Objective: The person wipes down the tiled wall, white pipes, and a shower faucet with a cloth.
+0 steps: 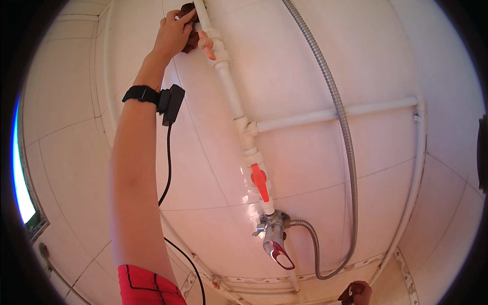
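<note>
My left hand (173,33) is raised high against the tiled wall, fingers closed over a dark brown cloth (191,43). The cloth lies beside the white vertical pipe (231,91), near its upper valve with a faded orange handle (206,44). Low at the right, my right hand (363,293) is partly cut off by the lower edge. Its fingers are curled round another piece of brown cloth (346,294). Lower on the pipe sits a valve with a red handle (260,182), above a chrome mixer tap (275,241).
A grey metal shower hose (335,91) loops down from the top to the tap. One white pipe (315,118) branches right to the corner. On my left wrist is a strap with a black box (173,104), its black cable (169,168) hanging down. A bright window (21,173) stands at left.
</note>
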The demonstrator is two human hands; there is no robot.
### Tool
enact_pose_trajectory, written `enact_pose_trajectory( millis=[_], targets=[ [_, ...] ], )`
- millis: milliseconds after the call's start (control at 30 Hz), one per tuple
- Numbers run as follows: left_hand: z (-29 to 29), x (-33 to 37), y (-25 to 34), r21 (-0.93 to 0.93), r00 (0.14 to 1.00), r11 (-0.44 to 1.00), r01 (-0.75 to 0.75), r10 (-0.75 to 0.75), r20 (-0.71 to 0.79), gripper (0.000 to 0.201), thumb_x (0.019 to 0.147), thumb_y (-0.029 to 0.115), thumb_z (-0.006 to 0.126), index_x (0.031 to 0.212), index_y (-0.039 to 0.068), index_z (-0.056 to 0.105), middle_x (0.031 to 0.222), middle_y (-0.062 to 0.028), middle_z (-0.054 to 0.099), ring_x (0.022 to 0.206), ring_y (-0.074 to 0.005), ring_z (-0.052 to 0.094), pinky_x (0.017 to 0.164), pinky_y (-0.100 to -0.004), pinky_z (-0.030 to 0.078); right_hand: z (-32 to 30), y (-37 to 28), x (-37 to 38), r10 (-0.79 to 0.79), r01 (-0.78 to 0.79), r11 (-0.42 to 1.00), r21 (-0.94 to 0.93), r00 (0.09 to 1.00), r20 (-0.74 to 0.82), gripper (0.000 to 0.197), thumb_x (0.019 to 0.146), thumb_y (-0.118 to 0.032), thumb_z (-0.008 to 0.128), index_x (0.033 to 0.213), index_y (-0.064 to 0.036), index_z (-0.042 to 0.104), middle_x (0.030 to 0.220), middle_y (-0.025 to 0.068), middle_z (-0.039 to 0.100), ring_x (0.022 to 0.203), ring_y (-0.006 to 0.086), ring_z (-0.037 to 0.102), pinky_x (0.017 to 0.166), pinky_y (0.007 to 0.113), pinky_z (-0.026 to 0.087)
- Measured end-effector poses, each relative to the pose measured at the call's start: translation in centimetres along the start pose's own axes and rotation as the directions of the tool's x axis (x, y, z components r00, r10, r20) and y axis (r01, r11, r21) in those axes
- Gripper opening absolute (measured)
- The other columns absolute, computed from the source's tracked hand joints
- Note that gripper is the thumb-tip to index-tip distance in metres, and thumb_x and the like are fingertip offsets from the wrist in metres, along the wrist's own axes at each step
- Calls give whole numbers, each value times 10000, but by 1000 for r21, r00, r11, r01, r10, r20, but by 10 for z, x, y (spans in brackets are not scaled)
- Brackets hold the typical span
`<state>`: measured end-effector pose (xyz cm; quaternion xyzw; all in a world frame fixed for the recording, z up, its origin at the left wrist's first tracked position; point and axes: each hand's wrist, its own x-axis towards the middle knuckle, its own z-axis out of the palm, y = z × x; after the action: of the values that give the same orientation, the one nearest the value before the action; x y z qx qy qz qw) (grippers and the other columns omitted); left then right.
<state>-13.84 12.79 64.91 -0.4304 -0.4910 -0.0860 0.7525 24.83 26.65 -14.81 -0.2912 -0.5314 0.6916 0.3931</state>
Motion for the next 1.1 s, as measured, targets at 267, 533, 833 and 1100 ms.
enact_pose_trajectory(
  millis=[267,533,833,1100],
  targets=[
    [-23,8,14,-211,987,976,-60,89,131,276,853,82,559,1101,112,677,1030,-122,587,936,-326,572,813,-399,488,-11,17,-2,-57,54,996,-69,997,-52,222,913,-56,534,1123,0,577,702,119,638,466,200,604,404,294,485],
    [-48,-47,40,-279,984,960,-9,58,168,239,840,113,642,1077,107,678,983,-87,564,923,-278,557,788,-383,487,-39,19,-38,6,-6,1000,-5,999,-40,250,914,-56,521,1155,8,545,714,159,650,477,228,618,395,313,503],
    [-62,-19,45,52,934,946,321,-306,-186,159,790,94,648,944,81,686,913,-127,611,872,-344,604,749,-425,511,-81,62,-52,-26,32,998,62,995,-98,287,892,44,440,1154,9,551,711,163,641,489,252,631,391,331,523],
    [-23,49,151,137,959,963,231,-202,-198,123,804,88,632,860,-11,680,1083,-137,516,876,-346,617,724,-408,550,-110,75,-53,-121,105,990,-91,975,-188,280,884,55,439,1124,5,576,739,153,642,493,254,636,399,349,538]
  ],
)
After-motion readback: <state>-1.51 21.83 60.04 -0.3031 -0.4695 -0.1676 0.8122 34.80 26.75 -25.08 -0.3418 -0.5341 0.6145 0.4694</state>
